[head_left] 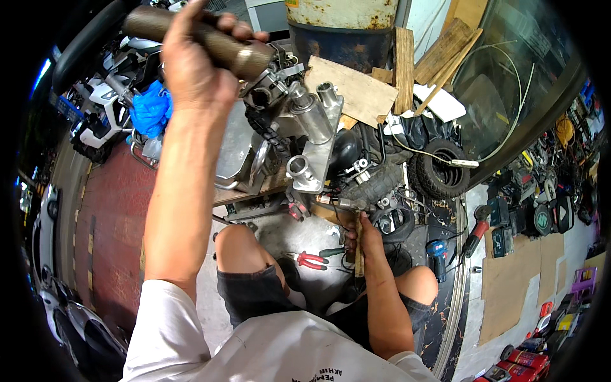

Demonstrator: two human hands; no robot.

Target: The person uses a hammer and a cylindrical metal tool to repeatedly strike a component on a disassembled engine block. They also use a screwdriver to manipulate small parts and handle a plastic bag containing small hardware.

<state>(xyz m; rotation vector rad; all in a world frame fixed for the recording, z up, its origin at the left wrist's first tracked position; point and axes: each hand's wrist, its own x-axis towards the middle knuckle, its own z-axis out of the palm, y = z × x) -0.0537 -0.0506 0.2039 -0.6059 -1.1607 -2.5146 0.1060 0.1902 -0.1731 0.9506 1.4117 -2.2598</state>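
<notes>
My left hand (191, 60) is raised high at the upper left, closed around a brown handlebar grip (216, 41) on a motorcycle's steering assembly. Below it sits a silver triple clamp (312, 137) with shiny fork tubes. Low in the middle, my right hand (363, 239) grips a wooden tool handle (359, 254) that points down, just under the black engine parts (375, 184). My bare knees show either side of a gap of floor.
Red-handled pliers (310, 260) and a green-handled screwdriver (332, 252) lie on the floor between my knees. A small tyre (440, 169), a blue drill (438, 251), a red angle grinder (478, 230), wood planks (403, 67), a rusty drum (344, 19) and parked motorcycles (105, 108) surround me.
</notes>
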